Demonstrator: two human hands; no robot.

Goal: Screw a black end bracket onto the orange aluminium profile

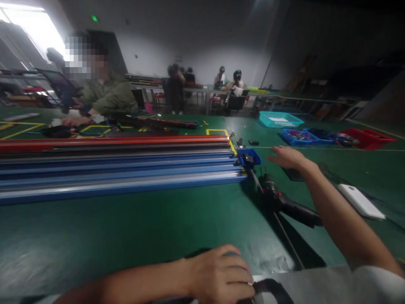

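Reaching hand: right hand [287, 158], extended palm-down above the green tabletop [133, 232], fingers open and apart.
Near-edge hand: left hand [221, 274], at the near edge of the tabletop, fingers curled; whether they grip the dark object beside them cannot be told.
Dark object: black and pale item [274, 291], cut off by the lower frame edge, next to the left fingertips; its type cannot be identified.
Power driver: black power driver [270, 194] with red accents, on the tabletop below and to the left of the right hand; its handle runs toward the right forearm.
Parts bin: small blue bin [257, 160], left of the right hand, at the ends of the strips, dark parts inside.
Strips: long blue strips [126, 169] and red strips [158, 140], laid side by side, with dark ones between.
Phone-shaped item: white, flat [362, 202], right of the right forearm.
Far trays: turquoise tray [267, 121], blue tray [292, 142] with small coloured parts, red tray [368, 144], beyond the right hand.
Co-worker: person in an olive sleeve [118, 95], across the tabletop at left, hands low over the work surface.
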